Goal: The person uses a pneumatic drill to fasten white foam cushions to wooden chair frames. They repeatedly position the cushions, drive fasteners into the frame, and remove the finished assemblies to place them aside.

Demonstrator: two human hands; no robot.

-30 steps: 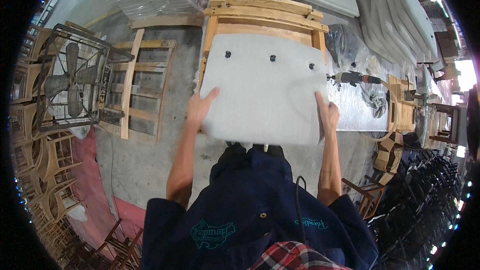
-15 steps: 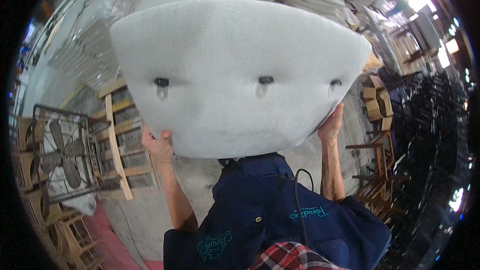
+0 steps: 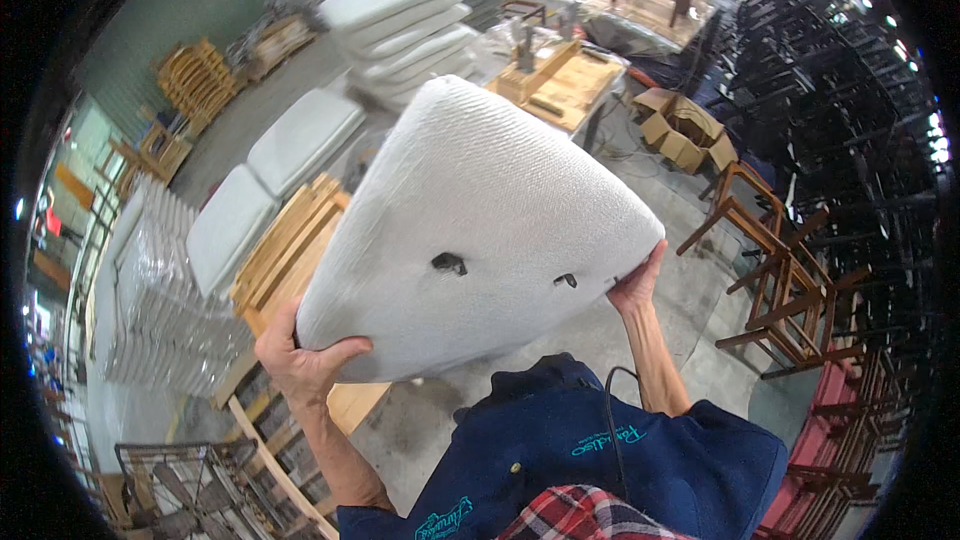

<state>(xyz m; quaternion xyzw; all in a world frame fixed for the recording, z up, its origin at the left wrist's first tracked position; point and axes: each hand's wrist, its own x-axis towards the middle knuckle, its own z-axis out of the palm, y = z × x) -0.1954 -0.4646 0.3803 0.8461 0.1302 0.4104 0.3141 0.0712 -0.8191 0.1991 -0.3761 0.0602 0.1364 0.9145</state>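
Observation:
Between my two hands I hold a large padded panel point(image 3: 480, 210) covered in pale grey-white textured fabric, like a chair back or seat cushion. Two dark holes or fittings show in its face. My left hand point(image 3: 305, 355) grips the lower left corner, thumb over the front face. At the right corner my right hand point(image 3: 638, 280) clasps the edge, its fingers partly hidden behind it. The panel is tilted and held up off the floor in front of my body.
Similar white cushions point(image 3: 305, 140) lie beyond on the left, near a plastic-wrapped stack point(image 3: 165, 290). Another cushion pile point(image 3: 400, 30) stands farther back. A wooden workbench point(image 3: 575, 85), an open cardboard box point(image 3: 685, 130) and brown chair frames point(image 3: 760, 240) are to the right. A fan point(image 3: 190, 480) stands lower left.
The view has turned toward the right, and the panel now sits slanted, its right side nearer my right hand. Both hands keep their hold. The workbench and box show more fully.

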